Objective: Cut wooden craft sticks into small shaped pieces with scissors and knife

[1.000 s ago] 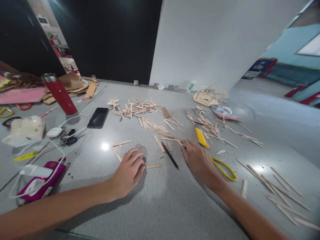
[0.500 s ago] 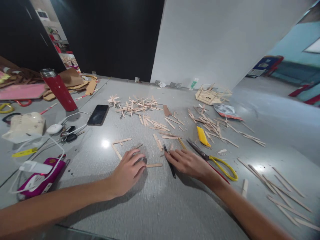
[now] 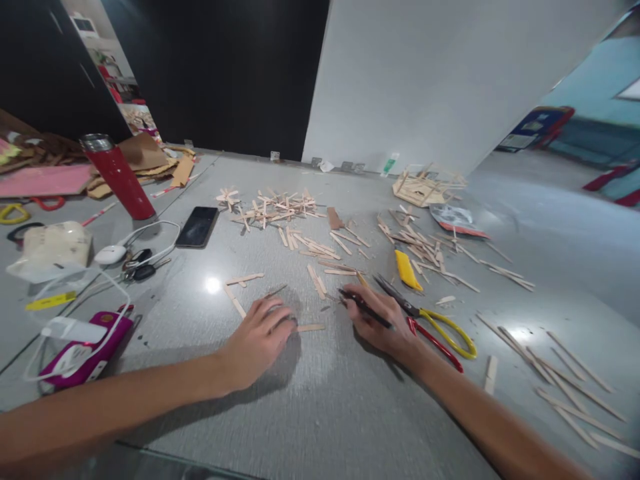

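My left hand [image 3: 265,337] rests on the table with fingers bent over a flat wooden craft stick [image 3: 311,327], whose right end sticks out past the fingertips. Just beyond that hand is a thin wooden piece [image 3: 276,291], and an angled pair of craft sticks [image 3: 235,300] lies to its upper left. In my right hand [image 3: 377,320] is a slim black pen [image 3: 371,310], gripped between thumb and fingers, its tip pointing up and left. Large scissors [image 3: 425,313] with yellow and red handles lie close beside the right hand, partly covered by the wrist.
Piles of craft sticks [image 3: 280,210] spread across the back, with more loose sticks [image 3: 555,373] at right. A yellow object [image 3: 407,271] lies behind the scissors. On the left are a phone [image 3: 197,227], a red bottle [image 3: 120,180], keys [image 3: 143,265] and a purple device [image 3: 93,347] with white cables.
My right hand has picked the black pen up off the table and turned it, moving slightly right. The left hand has stayed almost in place over the craft stick.
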`<state>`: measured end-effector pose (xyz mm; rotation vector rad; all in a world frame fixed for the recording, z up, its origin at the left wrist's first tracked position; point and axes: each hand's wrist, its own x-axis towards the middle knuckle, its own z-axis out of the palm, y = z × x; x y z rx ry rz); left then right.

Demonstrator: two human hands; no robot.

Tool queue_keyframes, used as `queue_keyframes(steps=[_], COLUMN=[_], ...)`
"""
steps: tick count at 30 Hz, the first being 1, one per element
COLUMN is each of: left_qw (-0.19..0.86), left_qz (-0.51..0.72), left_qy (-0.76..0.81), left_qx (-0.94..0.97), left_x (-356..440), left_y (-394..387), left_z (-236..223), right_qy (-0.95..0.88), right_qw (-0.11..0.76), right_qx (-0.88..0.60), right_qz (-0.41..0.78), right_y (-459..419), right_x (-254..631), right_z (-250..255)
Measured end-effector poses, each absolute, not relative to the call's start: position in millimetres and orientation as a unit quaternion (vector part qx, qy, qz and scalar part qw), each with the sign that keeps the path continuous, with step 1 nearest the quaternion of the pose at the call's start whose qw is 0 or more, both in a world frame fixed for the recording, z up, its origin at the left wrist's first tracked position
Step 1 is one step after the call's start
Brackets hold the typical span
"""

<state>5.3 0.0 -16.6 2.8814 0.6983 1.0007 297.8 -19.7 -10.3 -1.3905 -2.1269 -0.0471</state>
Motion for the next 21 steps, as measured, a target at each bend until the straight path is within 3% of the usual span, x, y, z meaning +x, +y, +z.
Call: queue_keyframes(steps=[12, 17, 21], left_qw=[-0.033, -0.099, -0.131], left_qz=[0.242, 0.248, 0.258], left_qy=[0.146, 0.103, 0.09], left_qx=[0.959, 0.958, 0.953], left_x=[3.9, 3.6, 5.3], left_y=[-21.1, -22.5, -22.5], left_z=[-10.2, -7.2, -5.3], right_qy=[-0.66, -0.638, -0.629], right_qw=[0.381, 0.325, 0.295], right_qx=[-0.6, -0.535, -0.492], right_qz=[0.241, 0.449, 0.524], right_y=[-17.1, -22.8, -23.3], right_x=[284.0, 257.8, 241.6], right_z=[3.8, 21.4, 18.3])
